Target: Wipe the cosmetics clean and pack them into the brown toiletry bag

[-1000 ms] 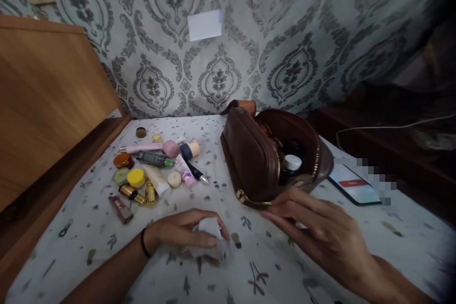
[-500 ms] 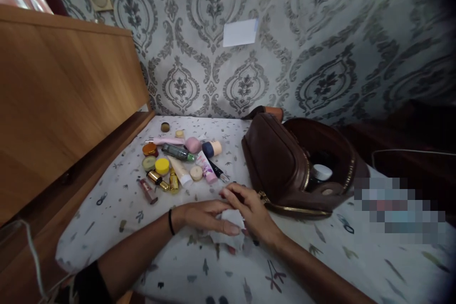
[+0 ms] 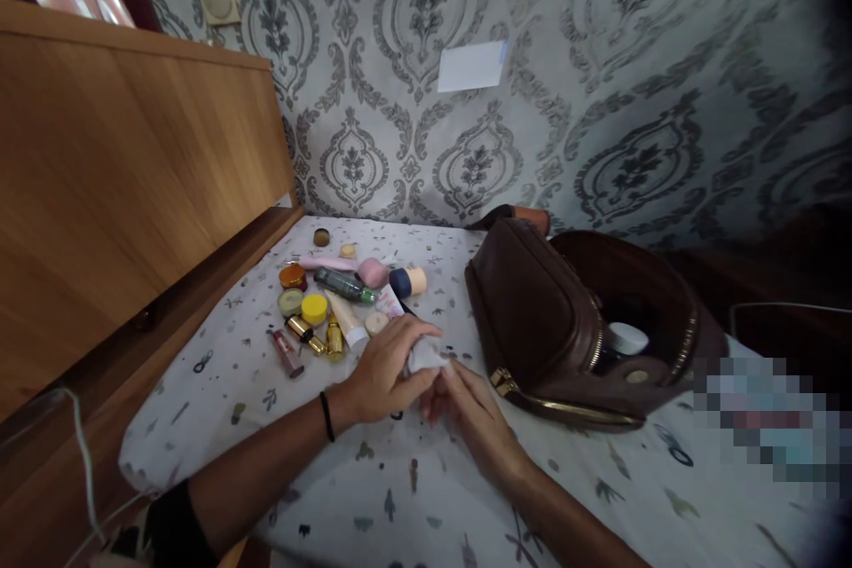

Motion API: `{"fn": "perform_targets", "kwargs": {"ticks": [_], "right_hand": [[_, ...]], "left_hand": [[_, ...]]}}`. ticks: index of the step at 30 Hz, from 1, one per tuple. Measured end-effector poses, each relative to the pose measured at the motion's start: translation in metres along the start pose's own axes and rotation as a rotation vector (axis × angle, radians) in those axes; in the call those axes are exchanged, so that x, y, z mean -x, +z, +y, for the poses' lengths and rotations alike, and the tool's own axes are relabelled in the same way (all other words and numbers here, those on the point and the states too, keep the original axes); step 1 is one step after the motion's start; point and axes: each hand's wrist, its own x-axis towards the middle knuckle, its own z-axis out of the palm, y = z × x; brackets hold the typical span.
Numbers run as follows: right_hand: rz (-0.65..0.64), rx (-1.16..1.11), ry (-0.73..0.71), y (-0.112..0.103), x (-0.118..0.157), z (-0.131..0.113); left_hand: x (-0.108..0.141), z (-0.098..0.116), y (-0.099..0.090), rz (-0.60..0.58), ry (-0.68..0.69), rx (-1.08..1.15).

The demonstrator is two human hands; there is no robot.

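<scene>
Both hands meet over the printed sheet at the front middle. My left hand [image 3: 386, 373] is curled around a crumpled white wipe [image 3: 426, 355], its thumb lying along the near side. My right hand [image 3: 474, 413] has thumb and fingertips closed at the wipe's right corner; its lower fingers are partly hidden. Just beyond my left hand lie a cream tube [image 3: 344, 318], a small gold bottle [image 3: 334, 339] and a round beige jar [image 3: 376, 324]. A white and pink tube [image 3: 390, 302] is partly covered by that hand.
An open brown leather bag [image 3: 532, 302] with a white-lidded item [image 3: 627, 339] inside stands at right. Several cosmetics, including a yellow-lidded jar [image 3: 314, 309] and a green bottle [image 3: 344, 284], lie at left. A wooden cabinet [image 3: 146, 133] borders the left side.
My hands have shifted up toward the cosmetics with the wipe. The left hand has turned and now curls over the wipe, while the right hand has dropped to its right corner.
</scene>
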Motion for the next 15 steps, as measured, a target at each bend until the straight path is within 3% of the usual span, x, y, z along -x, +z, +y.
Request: {"fn": "perform_targets", "kwargs": {"ticks": [3,6,11,15], "right_hand": [[-0.015,-0.194,0.083,0.006,0.0,-0.006],[0.086,-0.284,0.153,0.006,-0.003,-0.01],[0.217,-0.236,0.217,-0.002,-0.006,-0.014],[0.23,-0.202,0.136,-0.003,-0.006,-0.016]], "left_hand": [[0.001,-0.006,0.001,-0.117,0.093,-0.051],[0.002,-0.011,0.005,-0.216,0.105,-0.042],[0.002,-0.01,0.007,-0.284,0.063,0.051],[0.003,-0.011,0.008,-0.291,0.04,0.119]]}}
